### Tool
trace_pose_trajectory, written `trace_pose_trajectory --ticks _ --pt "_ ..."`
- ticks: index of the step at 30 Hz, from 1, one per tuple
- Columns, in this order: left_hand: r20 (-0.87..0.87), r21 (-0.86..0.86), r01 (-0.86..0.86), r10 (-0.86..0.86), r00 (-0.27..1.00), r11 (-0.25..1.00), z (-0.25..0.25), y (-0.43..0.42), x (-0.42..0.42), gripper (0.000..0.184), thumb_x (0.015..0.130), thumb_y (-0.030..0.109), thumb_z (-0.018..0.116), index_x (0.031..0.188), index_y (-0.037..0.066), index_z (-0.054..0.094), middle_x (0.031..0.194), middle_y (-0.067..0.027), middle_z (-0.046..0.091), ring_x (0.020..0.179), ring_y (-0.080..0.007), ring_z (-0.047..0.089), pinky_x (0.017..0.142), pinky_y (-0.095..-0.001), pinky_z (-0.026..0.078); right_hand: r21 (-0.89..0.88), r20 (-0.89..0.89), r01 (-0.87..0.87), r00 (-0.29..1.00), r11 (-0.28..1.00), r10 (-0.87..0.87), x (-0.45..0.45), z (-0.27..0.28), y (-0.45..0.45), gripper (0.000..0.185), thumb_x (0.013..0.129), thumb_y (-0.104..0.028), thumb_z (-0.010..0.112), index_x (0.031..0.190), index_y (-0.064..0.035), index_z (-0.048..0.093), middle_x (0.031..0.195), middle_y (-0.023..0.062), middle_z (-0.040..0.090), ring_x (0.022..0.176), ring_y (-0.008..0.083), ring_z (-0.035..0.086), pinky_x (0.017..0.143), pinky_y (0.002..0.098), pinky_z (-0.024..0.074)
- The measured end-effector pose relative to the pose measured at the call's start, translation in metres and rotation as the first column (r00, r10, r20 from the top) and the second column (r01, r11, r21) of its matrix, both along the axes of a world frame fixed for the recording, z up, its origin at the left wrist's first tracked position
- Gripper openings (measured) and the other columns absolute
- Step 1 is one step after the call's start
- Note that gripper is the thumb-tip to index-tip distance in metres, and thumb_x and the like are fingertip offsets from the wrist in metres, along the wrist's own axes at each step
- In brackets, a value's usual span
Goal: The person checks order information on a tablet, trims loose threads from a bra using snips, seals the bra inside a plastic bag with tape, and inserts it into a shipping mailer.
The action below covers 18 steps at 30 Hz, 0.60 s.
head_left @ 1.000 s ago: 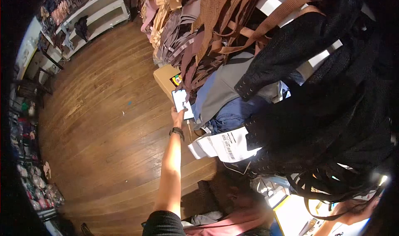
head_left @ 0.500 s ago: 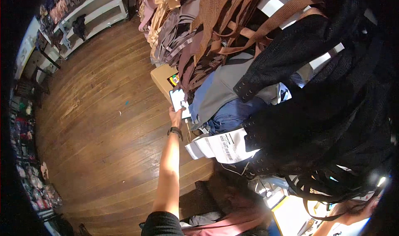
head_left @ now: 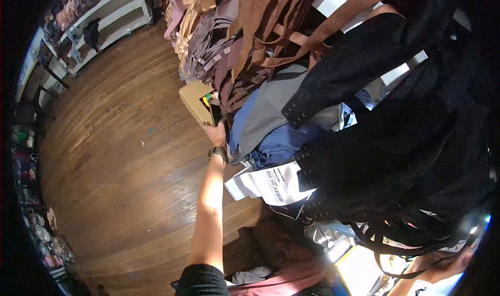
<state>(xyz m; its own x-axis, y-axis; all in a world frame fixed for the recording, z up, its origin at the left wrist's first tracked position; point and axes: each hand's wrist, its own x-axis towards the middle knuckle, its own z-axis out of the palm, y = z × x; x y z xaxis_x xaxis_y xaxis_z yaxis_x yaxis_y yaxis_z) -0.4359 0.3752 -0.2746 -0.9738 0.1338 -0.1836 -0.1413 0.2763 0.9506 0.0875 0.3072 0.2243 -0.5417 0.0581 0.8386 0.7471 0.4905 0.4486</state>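
Observation:
My left hand (head_left: 215, 134), with a dark watch (head_left: 219, 153) on its wrist, reaches out beside a cardboard box (head_left: 194, 99) with a colourful label. The fingers are closed around a phone (head_left: 215, 114), which now looks like a dark slab with a pale edge in front of the box; its screen does not show bright. At the lower right edge my right hand (head_left: 454, 262) is near the straps of a black mesh garment (head_left: 396, 155). Black straps cross its forearm, and its fingers are too blurred and dark to make out.
Brown straps (head_left: 359, 17) and mauve and beige strips hang at the top. Blue and grey cloth (head_left: 276, 103) lies beside my left hand, above a white paper label (head_left: 278, 185). Wooden floor (head_left: 120, 155) spreads to the left, with white shelves (head_left: 117, 20) beyond. A pink cloth (head_left: 291, 280) lies below.
My left hand has moved slightly up towards the box. The phone's bright screen has gone from sight and a dark surface shows instead. The whole view has shifted a little left.

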Motion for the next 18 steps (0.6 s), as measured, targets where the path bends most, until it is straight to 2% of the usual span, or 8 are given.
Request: trace_pose_trajectory --ticks 3,5,8,9,11,13,16,18 --pt "-0.118 0.045 0.026 -0.02 0.993 0.999 -0.013 0.016 -0.018 0.072 0.071 0.021 0.061 0.127 -0.012 0.028 0.117 -0.0287 0.049 0.109 -0.0325 0.05 0.092 -0.0364 0.039 -0.009 -0.009 0.001 1.0 1.0 -0.001 -0.003 0.0 0.001 0.066 0.084 -0.031 0.063 0.132 0.0013 0.029 0.136 0.0176 0.035 0.126 0.0363 0.037 0.105 0.0496 0.0318" --pt "-0.209 -0.027 -0.055 0.048 0.977 0.998 -0.016 0.025 -0.029 0.059 0.073 0.018 0.058 0.12 -0.011 0.04 0.107 -0.0222 0.056 0.096 -0.0274 0.056 0.085 -0.0339 0.044 -0.019 -0.017 0.0 1.0 1.0 0.0 -0.006 -0.001 0.001 0.067 0.085 -0.031 0.062 0.133 0.0008 0.029 0.137 0.0176 0.034 0.127 0.0363 0.036 0.105 0.0493 0.0313" --pt "-0.012 0.232 0.024 -0.022 1.0 0.972 0.022 0.02 -0.033 0.034 0.081 0.012 0.045 0.106 -0.007 0.057 0.098 -0.0124 0.062 0.08 -0.022 0.059 0.073 -0.032 0.049 -0.029 -0.039 -0.002 0.999 1.0 0.001 -0.01 -0.001 0.001 0.067 0.085 -0.032 0.061 0.134 0.0001 0.028 0.137 0.0177 0.033 0.127 0.0362 0.035 0.105 0.0489 0.0305" --pt "0.062 0.471 0.12 -0.169 0.984 0.874 -0.037 0.029 -0.064 0.035 0.083 0.011 0.04 0.109 -0.006 0.058 0.105 -0.0145 0.061 0.087 -0.0218 0.059 0.075 -0.0325 0.049 -0.029 -0.044 0.004 0.999 1.0 -0.005 -0.012 -0.001 0.002 0.067 0.085 -0.032 0.061 0.134 -0.0002 0.028 0.138 0.0177 0.033 0.127 0.0362 0.035 0.105 0.0488 0.0303" --pt "0.339 0.744 -0.019 -0.354 0.872 0.668 -0.008 0.023 -0.063 0.035 0.081 0.011 0.04 0.107 -0.004 0.058 0.101 -0.0134 0.061 0.091 -0.023 0.057 0.076 -0.0345 0.049 -0.039 -0.069 0.01 0.998 0.999 -0.012 -0.018 -0.003 0.002 0.067 0.086 -0.032 0.061 0.135 -0.0007 0.027 0.138 0.0177 0.032 0.128 0.0362 0.034 0.106 0.0485 0.0298" --pt "0.272 0.733 0.028 -0.33 0.904 0.68 -0.032 0.01 -0.074 0.037 0.081 0.012 0.041 0.11 -0.004 0.056 0.102 -0.0135 0.06 0.093 -0.0235 0.057 0.079 -0.0341 0.048 -0.052 -0.106 0.013 0.994 0.999 -0.018 -0.031 -0.007 0.005 0.068 0.086 -0.033 0.06 0.135 -0.0012 0.026 0.139 0.0177 0.032 0.128 0.0362 0.033 0.106 0.0482 0.0293" --pt "0.178 0.591 0.118 -0.272 0.946 0.798 0.041 -0.044 -0.027 0.037 0.085 0.017 0.048 0.117 -0.002 0.049 0.088 -0.0102 0.059 0.081 -0.0202 0.059 0.07 -0.0297 0.049 -0.078 -0.173 0.014 0.985 0.997 -0.028 -0.048 -0.006 0.007 0.068 0.086 -0.034 0.059 0.136 -0.002 0.025 0.139 0.0178 0.031 0.129 0.0361 0.033 0.106 0.0478 0.0286" --pt "0.179 0.475 0.036 -0.137 0.974 0.879 0.005 -0.081 0.007 0.06 0.086 0.018 0.05 0.137 -0.002 0.026 0.131 -0.0187 0.042 0.118 -0.0264 0.043 0.097 -0.0345 0.037 -0.11 -0.228 -0.004 0.973 0.994 -0.022 -0.062 -0.004 0.005 0.068 0.087 -0.034 0.059 0.137 -0.0025 0.025 0.14 0.0178 0.031 0.129 0.0361 0.032 0.106 0.0476 0.0281"
